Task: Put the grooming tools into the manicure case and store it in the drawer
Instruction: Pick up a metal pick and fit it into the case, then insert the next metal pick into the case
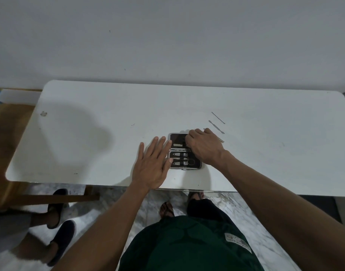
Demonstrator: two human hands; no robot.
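Observation:
A small dark manicure case (179, 138) lies open on the white table (89, 133). Its near half holds two nail clippers (179, 159) and a ringed tool under straps. My left hand (154, 163) rests flat, fingers apart, against the case's left edge. My right hand (204, 146) is closed over the case's far half, gripping a thin metal tool whose tip (221, 140) sticks out to the right of the hand. Two slim metal tools (216, 126) lie loose on the table beyond my right hand.
The table stands against a pale wall. A brown wooden piece of furniture (3, 137) is at the left. Another person's feet in dark slippers (58, 208) stand on the marble floor at lower left. My own sandalled feet are below the table's front edge.

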